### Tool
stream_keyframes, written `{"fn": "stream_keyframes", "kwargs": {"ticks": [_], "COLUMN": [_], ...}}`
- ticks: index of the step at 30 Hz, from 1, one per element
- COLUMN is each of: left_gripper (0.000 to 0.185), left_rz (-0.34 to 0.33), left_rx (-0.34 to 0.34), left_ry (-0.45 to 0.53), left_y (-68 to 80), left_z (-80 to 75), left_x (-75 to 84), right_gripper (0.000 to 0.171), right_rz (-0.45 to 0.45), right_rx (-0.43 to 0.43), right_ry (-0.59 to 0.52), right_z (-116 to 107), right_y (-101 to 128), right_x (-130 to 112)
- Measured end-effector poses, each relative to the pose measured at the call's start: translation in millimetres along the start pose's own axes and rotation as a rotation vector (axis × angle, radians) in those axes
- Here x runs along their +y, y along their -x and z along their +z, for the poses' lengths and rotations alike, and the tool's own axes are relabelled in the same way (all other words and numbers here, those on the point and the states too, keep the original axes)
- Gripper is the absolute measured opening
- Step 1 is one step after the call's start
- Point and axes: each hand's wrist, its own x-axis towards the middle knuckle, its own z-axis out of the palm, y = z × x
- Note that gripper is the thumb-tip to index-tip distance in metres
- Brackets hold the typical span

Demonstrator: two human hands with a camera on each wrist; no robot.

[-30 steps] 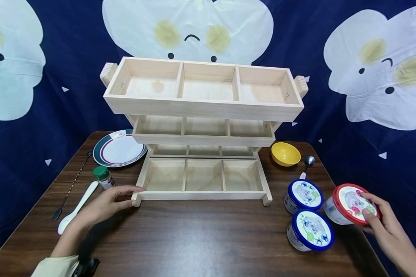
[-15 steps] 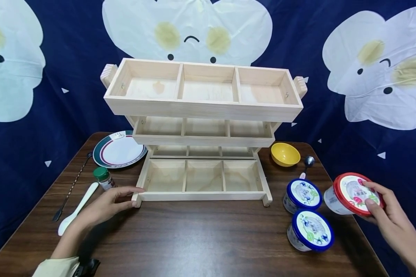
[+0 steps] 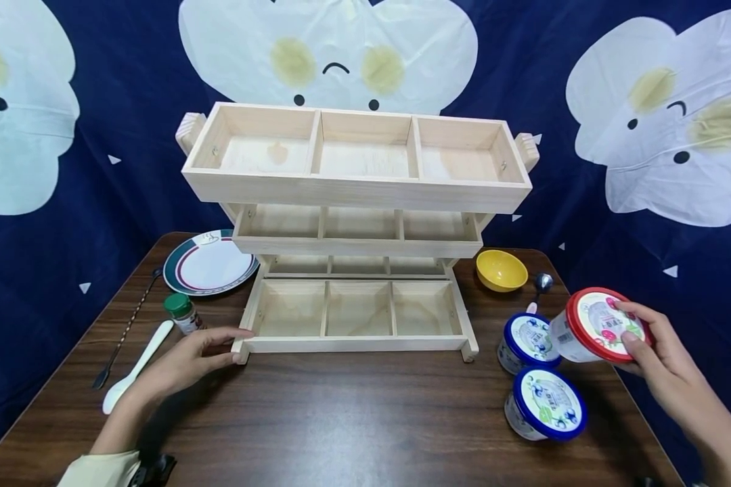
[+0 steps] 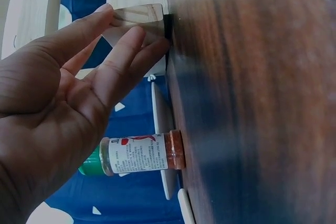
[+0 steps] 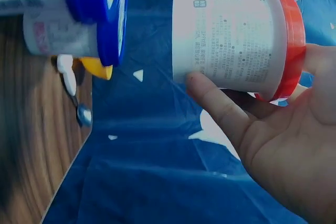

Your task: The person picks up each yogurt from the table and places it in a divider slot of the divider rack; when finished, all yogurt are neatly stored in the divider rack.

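Note:
My right hand grips a white tub with a red lid, lifted off the table at the right and tilted; the right wrist view shows the thumb across the red-lidded tub's side. Two blue-lidded tubs stand on the table just left of it. My left hand lies with straight fingers touching the front left corner of the three-tier wooden rack. In the left wrist view those fingers rest against the rack's corner post.
A green-capped spice jar, a white spoon and a long thin bar spoon lie left of the rack. A green-rimmed plate sits behind them. A yellow bowl and a metal spoon are at back right.
My right hand has lifted the red-lidded tub up and leftward, toward the rack. The left hand has stayed at the rack's corner.

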Motion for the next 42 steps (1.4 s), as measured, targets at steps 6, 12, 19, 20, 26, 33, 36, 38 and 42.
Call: {"fn": "stream_keyframes", "kwargs": {"ticks": [6,12,19,20,26,33,36,38,42], "left_gripper": [0.038,0.038,0.038,0.039,0.039,0.038,0.038,0.038,0.038], "left_rz": [0.0,-0.006,-0.005,-0.007,-0.028,-0.009,-0.006,-0.002,0.008], "left_rx": [-0.003,-0.002,-0.005,-0.007,-0.015,-0.007,-0.008,-0.004,0.001], "left_ry": [-0.006,-0.011,0.002,0.006,0.022,0.009,0.01,0.009,0.006], "left_y": [-0.5,-0.6,-0.2,-0.4,-0.5,-0.3,-0.4,-0.2,0.4], "left_z": [0.3,-0.3,-1.0,-1.0,-0.2,1.4,1.7,1.3,0.1], "left_x": [-0.9,-0.8,-0.5,-0.5,0.0,1.7,2.3,2.4,1.8], "right_gripper": [0.052,0.048,0.047,0.047,0.048,0.05,0.05,0.051,0.051], "right_rz": [-0.015,-0.047,-0.017,-0.012,-0.015,0.005,0.014,0.007,-0.007], "right_rx": [-0.036,-0.069,-0.132,-0.142,-0.162,-0.176,-0.195,-0.201,-0.199], "right_ry": [-0.019,-0.041,-0.074,-0.082,-0.091,-0.123,-0.153,-0.17,-0.198], "right_z": [12,26,39,41,54,68,73,77,83], "right_y": [-8,-19,-30,-32,-42,-49,-51,-53,-57], "right_x": [-7,-17,-33,-35,-47,-57,-60,-63,-69]}}
